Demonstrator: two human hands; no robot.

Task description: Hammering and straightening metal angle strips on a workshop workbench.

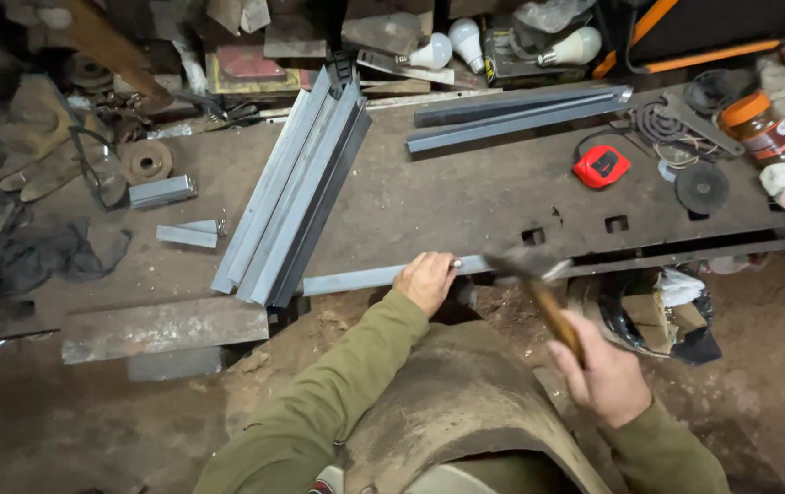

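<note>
Your long steel bar [360, 277] lies along the surface's [466, 197] near edge, pinned under your left hand [426, 280]. Your right hand [605, 373] is wrapped around the hammer [539, 284] handle, its head just beside those fingers; a glancing blow could catch them or kick the bar off.

This is a metal workshop: a dark steel workbench [466, 197] carries cut steel profiles [292, 192], a red tape measure [601, 166], grinding discs [702, 187] and work gloves [40, 151], and the earth floor [758, 366] below is dusty
</note>
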